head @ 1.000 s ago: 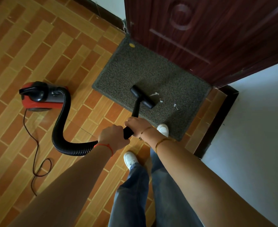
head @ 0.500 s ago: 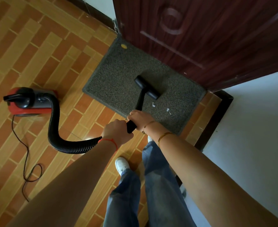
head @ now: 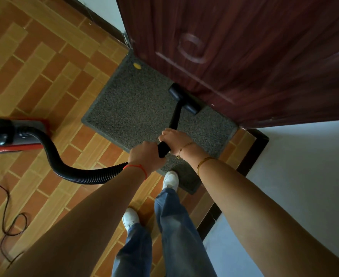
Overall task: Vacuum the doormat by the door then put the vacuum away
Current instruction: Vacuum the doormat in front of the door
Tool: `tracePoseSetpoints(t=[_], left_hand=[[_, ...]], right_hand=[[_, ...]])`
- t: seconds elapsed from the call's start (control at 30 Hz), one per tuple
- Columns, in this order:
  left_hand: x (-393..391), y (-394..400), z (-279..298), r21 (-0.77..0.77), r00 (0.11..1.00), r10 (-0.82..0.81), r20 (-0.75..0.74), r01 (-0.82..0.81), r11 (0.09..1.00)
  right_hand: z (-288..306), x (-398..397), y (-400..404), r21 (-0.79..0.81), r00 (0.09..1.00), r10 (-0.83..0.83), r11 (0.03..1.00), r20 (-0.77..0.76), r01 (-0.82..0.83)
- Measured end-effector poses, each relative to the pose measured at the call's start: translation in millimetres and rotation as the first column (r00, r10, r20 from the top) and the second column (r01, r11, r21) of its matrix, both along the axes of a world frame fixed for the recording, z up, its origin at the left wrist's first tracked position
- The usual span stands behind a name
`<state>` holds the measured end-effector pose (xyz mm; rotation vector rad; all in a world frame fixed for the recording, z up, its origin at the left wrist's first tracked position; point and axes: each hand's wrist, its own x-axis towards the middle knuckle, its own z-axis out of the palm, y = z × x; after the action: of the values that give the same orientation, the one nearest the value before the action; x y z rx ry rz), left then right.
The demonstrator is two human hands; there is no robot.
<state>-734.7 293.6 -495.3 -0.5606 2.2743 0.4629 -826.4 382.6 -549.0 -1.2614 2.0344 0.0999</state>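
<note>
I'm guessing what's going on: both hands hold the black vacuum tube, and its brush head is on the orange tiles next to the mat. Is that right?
Not quite. The head view shows the brush head on the grey doormat, close to the door, not on the tiles. The left hand and right hand do hold the black tube.

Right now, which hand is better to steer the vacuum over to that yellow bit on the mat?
Right hand. It grips the wand nearer the nozzle; the left hand holds farther back, by the hose.
</note>
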Motion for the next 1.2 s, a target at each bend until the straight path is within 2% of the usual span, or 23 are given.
tracePoseSetpoints(t=[0.23, 0.57, 1.2], left_hand=[[-20.6, -3.3, -0.3, 0.016, 1.000, 0.025, 0.009, -0.025, 1.000], [13.0, -13.5, 7.6, 0.006, 0.999, 0.045, -0.008, -0.045, 0.999], [219.9, -50.4, 36.1, -0.028, 0.993, -0.040, 0.114, 0.043, 0.999]], right_hand=[[8.1, -21.4, -4.0, 0.015, 0.999, 0.044, 0.999, -0.008, -0.044], [17.2, 10.8, -17.0, 0.013, 0.993, 0.103, 0.995, -0.057, -0.102], [34.7, 223.4, -51.6, -0.017, 0.992, 0.096, 0.995, 0.085, -0.095]])
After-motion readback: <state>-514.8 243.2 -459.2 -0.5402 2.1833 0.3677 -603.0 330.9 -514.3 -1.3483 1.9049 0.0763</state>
